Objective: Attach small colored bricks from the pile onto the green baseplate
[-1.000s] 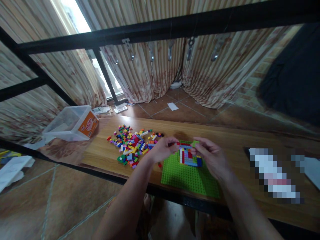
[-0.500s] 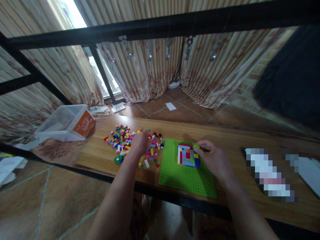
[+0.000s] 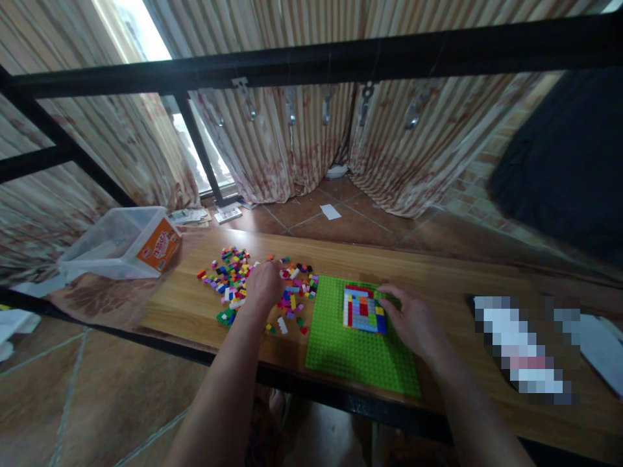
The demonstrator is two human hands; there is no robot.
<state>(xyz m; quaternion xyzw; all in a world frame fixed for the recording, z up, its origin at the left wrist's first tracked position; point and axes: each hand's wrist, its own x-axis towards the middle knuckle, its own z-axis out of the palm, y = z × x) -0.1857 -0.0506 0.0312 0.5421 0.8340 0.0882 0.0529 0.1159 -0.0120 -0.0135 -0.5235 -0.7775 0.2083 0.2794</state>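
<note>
In the head view, the left hand (image 3: 264,284) is over the loose bricks (image 3: 230,279), fingers hidden, grip unclear. The right hand (image 3: 413,318) meets the brick panel's (image 3: 361,311) upper-right corner; I cannot tell if it grips. The green board (image 3: 348,357) under the panel nears the table's (image 3: 452,295) front edge; wood stretches rightward.

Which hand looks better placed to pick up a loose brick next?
Probably the left hand: it is over the loose bricks. The right hand is at the edge of the colourful panel on the green baseplate, farther from them.
</note>
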